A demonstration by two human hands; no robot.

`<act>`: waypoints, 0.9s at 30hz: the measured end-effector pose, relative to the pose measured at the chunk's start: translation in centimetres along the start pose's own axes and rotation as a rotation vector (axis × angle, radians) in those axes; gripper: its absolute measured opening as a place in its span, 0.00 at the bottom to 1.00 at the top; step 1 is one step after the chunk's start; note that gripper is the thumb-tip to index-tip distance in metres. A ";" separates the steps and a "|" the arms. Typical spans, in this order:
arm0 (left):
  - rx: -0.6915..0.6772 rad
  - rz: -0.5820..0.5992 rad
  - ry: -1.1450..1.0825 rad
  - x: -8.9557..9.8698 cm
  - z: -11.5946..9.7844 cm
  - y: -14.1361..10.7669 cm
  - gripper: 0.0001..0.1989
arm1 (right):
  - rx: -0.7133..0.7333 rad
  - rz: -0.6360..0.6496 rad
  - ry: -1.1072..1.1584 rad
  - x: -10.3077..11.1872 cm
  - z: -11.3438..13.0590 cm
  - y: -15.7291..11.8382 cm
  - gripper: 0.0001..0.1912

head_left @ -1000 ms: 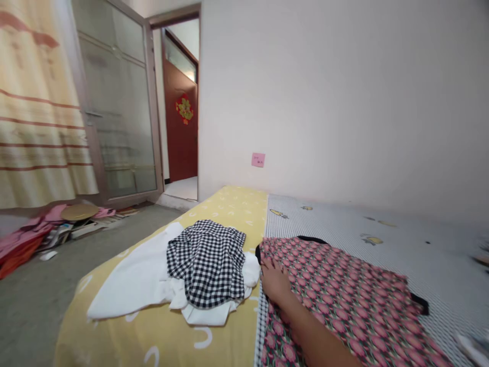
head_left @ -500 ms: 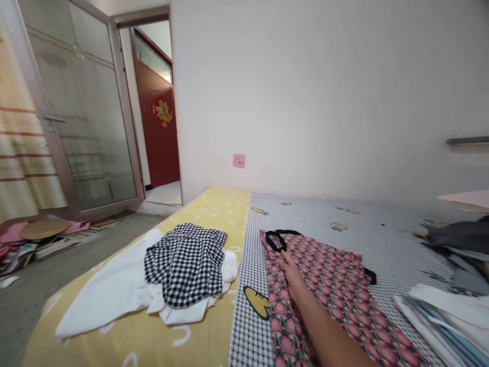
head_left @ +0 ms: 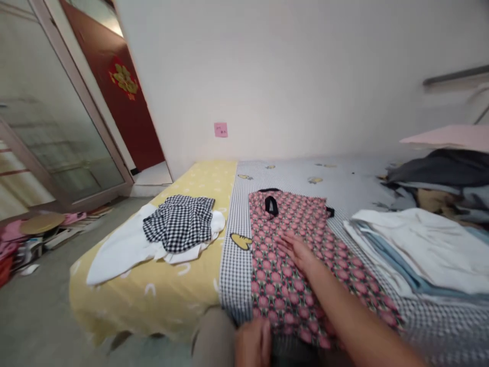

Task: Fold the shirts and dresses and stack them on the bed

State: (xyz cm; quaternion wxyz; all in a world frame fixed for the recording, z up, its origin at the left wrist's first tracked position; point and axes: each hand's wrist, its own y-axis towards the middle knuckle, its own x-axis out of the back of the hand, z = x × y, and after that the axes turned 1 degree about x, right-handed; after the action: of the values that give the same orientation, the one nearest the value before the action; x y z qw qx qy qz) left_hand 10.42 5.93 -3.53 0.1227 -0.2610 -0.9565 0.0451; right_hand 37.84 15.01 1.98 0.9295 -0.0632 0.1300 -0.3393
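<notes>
Toward the left edge of the bed (head_left: 208, 178), a black-and-white checked garment (head_left: 181, 224) is lying over white cloth (head_left: 118, 250), while at the near edge a person's left hand (head_left: 252, 341) is showing curled and blurred, its grip impossible to tell. Just beside it, a pink-flowered garment (head_left: 275, 270) is stretching from the near edge toward the bed's middle, the right hand (head_left: 300, 250) over it with fingers slightly apart; folded white and blue clothes (head_left: 420, 250) are lying farther right.
</notes>
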 end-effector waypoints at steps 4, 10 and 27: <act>-0.120 -0.402 -0.082 1.0 -0.2 0.6 0.21 | -0.066 0.014 -0.058 1.4 -0.3 -3.2 0.06; 0.091 -0.300 -0.305 -0.1 1.8 1.3 0.34 | 0.041 0.007 -0.370 1.3 -0.7 -7.9 0.06; 0.139 0.010 -0.898 0.0 -1.3 -0.2 0.21 | -0.019 0.147 -0.432 0.4 -5.4 -18.9 0.25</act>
State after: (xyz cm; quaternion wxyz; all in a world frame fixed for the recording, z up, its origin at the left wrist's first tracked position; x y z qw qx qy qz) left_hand 10.67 5.80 -2.29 -0.2871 -0.2113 -0.9084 0.2186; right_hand 25.00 0.23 0.56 0.9574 -0.1334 -0.0645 -0.2479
